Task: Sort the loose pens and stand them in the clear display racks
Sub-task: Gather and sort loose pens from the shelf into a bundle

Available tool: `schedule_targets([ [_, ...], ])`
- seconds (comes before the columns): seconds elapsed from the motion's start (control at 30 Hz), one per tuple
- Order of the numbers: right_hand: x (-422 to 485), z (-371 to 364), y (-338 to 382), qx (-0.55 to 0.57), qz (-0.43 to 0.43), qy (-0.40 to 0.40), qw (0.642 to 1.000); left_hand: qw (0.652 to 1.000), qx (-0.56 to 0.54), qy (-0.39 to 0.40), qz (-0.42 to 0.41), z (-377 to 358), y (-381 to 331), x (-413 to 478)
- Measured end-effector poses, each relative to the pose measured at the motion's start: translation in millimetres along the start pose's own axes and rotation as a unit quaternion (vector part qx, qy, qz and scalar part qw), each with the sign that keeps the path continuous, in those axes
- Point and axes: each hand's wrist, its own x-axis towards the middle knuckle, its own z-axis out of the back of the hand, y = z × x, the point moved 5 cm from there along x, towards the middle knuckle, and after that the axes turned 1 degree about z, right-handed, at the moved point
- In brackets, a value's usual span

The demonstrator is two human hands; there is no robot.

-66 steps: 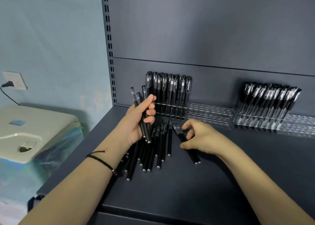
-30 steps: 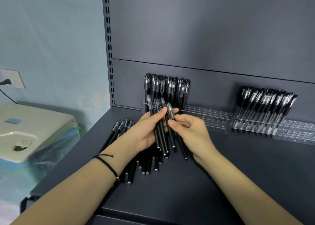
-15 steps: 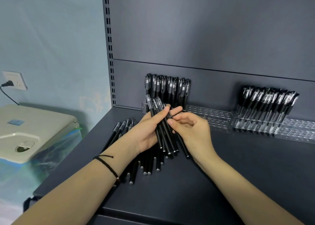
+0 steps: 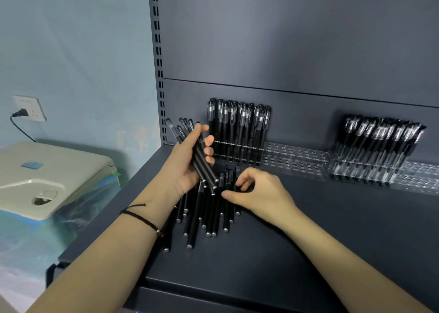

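1. Firstly, our left hand (image 4: 187, 168) is clenched round a bundle of pens (image 4: 202, 163), held tilted just above the back left of the loose pile (image 4: 202, 217). We count at least five caps fanning out past the thumb.
2. Our right hand (image 4: 259, 194) lies at the pile's right edge, fingers bent and thumb tip against a pen. We cannot tell whether it actually pinches one.
3. That pile lies flat on the dark shelf (image 4: 308, 253), barrels pointing toward us. We see about a dozen silver ends, but the pens overlap and both hands cover the far ends, so we give no exact count.
4. Directly behind the pile, a block of standing pens (image 4: 237, 127) fills the first rack. There are roughly a dozen, packed too tightly to count.
5. Behind the pile and to its right sits a clear rack (image 4: 294, 160) showing only its grid of slots. Further right, a second batch (image 4: 375, 146) of pens leans rightward, blurred together. Past it, the last rack (image 4: 418, 179) is cut off by the frame edge.
6. Right of the pile and in front of it, a wide stretch of shelf surface shows up to the front edge.
7. Left of the pile the shelf's side edge is near, and our left forearm crosses it. Beyond that edge stand one cream machine (image 4: 47, 170) and one wall socket (image 4: 29, 108) with a plug in it.
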Motion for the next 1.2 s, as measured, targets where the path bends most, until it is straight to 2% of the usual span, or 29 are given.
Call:
schedule_targets([
  [0.2,0.1,1.4,-2.3,-0.026,-0.035,0.060,0.997,0.999,0.039,0.012,0.014,-1.0,7.6,0.0],
  [0.33,2.2,11.7,-9.9,0.002,-0.065,0.067,0.996,0.999,0.044,0.007,0.020,-0.4,7.9,-1.6],
  [0.57,6.0,31.1,-24.6,-0.037,-0.109,0.106,0.988,0.999,0.033,0.002,0.031,2.3,7.9,-0.7],
  [0.77,10.2,31.2,-27.7,-0.042,-0.105,0.071,0.991,0.998,0.052,0.003,0.046,-1.2,12.7,-2.5],
  [0.93,8.1,29.6,-27.3,-0.029,-0.107,0.093,0.990,0.997,0.056,0.010,0.054,-5.1,13.3,-5.7],
  [1.03,7.8,32.5,-24.3,-0.021,-0.092,0.060,0.994,0.997,0.054,0.008,0.054,-6.3,13.7,-7.0],
  [1.1,7.7,36.6,-22.7,0.008,-0.082,0.003,0.997,0.997,0.045,0.005,0.058,-6.4,14.4,-7.4],
  [1.2,7.6,42.1,-20.9,0.152,-0.059,-0.091,0.982,0.998,0.035,-0.019,0.053,-6.1,16.4,-7.0],
])
